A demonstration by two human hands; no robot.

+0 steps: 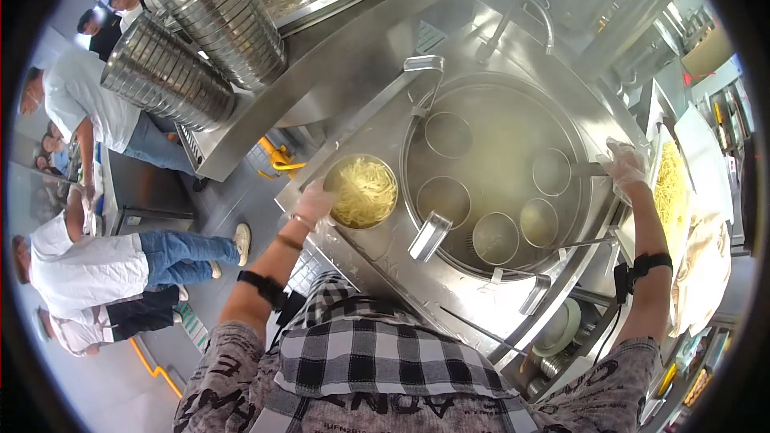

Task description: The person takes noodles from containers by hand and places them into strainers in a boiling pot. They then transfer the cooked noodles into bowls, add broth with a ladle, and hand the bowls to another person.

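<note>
From where I stand, the left hand pinches the near side of a bowl of pale noodles on the steel surface, beside a steaming pot. Across it, the right hand seems closed around the handle of a round strainer in the water, though the steam blurs things.
</note>
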